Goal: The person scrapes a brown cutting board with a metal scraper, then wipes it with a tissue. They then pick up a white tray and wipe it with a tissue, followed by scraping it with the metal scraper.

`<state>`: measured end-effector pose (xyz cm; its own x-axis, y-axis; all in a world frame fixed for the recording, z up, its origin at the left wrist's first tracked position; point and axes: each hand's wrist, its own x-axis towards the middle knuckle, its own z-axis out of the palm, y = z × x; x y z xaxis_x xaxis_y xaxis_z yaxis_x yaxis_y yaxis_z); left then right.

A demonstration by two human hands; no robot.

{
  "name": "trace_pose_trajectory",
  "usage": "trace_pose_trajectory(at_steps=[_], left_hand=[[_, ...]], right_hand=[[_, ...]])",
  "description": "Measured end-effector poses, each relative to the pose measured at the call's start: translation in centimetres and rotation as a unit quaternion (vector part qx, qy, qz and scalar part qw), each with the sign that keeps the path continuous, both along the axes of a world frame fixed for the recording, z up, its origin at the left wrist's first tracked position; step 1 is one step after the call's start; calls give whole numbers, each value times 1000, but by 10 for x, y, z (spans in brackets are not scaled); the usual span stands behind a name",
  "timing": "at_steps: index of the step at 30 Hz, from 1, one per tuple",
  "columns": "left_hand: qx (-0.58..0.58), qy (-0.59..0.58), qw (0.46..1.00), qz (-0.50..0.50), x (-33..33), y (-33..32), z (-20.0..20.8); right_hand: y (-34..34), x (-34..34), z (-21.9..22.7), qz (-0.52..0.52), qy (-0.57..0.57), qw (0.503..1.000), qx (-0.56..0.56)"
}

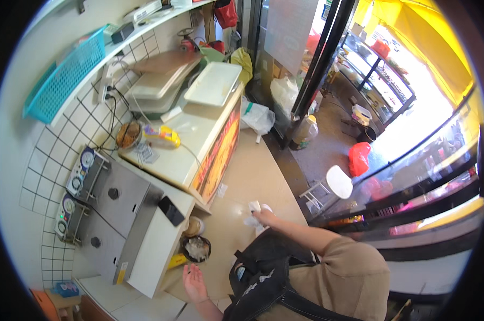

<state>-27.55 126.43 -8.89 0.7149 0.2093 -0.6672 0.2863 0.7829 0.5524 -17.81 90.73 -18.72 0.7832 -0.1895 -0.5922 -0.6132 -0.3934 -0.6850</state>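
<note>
My right hand (264, 215) is stretched forward over the tiled floor, its fingers closed on a crumpled white tissue (254, 206). More white scraps show just below those fingers; I cannot tell whether they are part of it. Low and to the left, my left hand (195, 281) is held palm up with the fingers loosely spread and nothing gripped in it. Just beyond it stands a black waste bin (205, 258) with a pale bag or crumpled paper inside. A black phone (171, 211) lies on the white counter ledge above the bin.
Left of me is a steel double fryer (116, 195) with dials. Beyond it, a counter (186, 160) carries trays, a bowl and a yellow bottle. A blue basket (70, 80) sits on the wall shelf. A white stool (339, 182) and red bag (360, 158) stand past the glass door.
</note>
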Motion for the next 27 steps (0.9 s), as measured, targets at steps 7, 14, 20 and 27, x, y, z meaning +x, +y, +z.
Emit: trace_pose_trajectory(at_steps=[7, 14, 20, 27], left_hand=[[36, -48, 986, -154, 153, -146, 27], [116, -193, 959, -169, 382, -226, 66], [193, -254, 944, -81, 580, -172, 101], [71, -258, 959, -93, 709, -164, 132]], right_hand=[[-129, 26, 0, -116, -15, 982, 151], [-322, 72, 32, -276, -55, 927, 247], [-375, 77, 25, -411, -153, 806, 397], [-338, 77, 38, -474, -209, 740, 428]])
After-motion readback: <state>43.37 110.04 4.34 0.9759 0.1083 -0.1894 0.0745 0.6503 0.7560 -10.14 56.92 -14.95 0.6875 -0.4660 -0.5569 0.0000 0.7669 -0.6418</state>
